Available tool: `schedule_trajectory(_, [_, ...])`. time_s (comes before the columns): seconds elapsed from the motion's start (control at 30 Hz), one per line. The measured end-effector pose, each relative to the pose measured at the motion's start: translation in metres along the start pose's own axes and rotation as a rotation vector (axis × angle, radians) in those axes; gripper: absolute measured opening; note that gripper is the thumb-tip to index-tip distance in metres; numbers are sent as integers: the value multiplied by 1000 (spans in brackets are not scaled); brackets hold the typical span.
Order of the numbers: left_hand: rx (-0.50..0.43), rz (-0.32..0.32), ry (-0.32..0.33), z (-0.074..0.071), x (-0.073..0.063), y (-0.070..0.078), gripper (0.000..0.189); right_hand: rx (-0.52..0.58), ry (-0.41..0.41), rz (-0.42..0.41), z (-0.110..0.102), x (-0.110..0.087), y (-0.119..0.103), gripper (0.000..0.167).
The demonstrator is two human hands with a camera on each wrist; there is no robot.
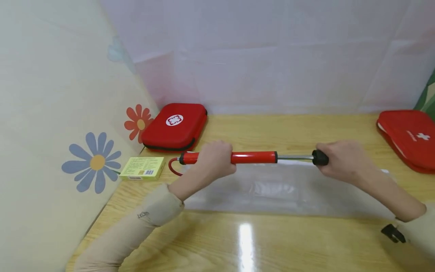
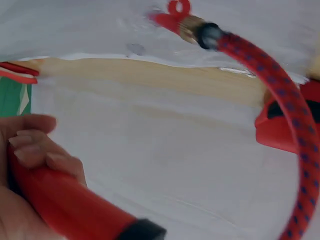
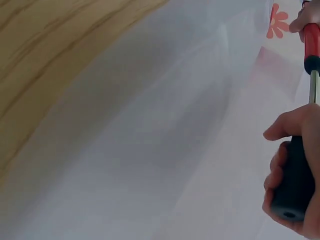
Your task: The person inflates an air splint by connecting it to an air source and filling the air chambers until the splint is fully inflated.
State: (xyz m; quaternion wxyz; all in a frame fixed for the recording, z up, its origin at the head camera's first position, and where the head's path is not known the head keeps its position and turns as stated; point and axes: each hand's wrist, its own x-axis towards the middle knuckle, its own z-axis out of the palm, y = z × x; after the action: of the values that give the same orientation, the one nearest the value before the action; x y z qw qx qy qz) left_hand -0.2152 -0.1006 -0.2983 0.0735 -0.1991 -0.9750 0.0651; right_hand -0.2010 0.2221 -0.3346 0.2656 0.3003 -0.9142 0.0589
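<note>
A red hand pump (image 1: 255, 157) is held level above the table, its metal rod (image 1: 295, 157) pulled partway out at the right. My left hand (image 1: 215, 160) grips the red barrel. Around the black handle (image 3: 295, 180) curl the fingers of my right hand (image 1: 343, 160). From the barrel's left end loops a red hose (image 2: 295, 115) with dark blue dots. In the left wrist view, its brass-coloured fitting and a red nozzle (image 2: 167, 22) meet a clear plastic inflatable (image 1: 272, 189), which lies beneath the pump. Whether the nozzle is inside a valve is hard to tell.
A red first-aid case (image 1: 173, 126) stands at the back left, with a yellow-green box (image 1: 142, 168) before it. At the far right lies a red first-aid pouch (image 1: 412, 139). Walls bound the wooden table (image 1: 217, 241) at the left and back.
</note>
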Motion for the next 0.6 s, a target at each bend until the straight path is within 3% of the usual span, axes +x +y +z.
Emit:
schedule_trajectory(0.23, [-9, 52, 88, 0, 1, 21, 20, -84, -58, 0, -6, 11, -15, 24])
schedule_trajectory(0.6, [-10, 68, 54, -2, 2, 44, 18, -60, -132, -46, 7, 30, -49, 21])
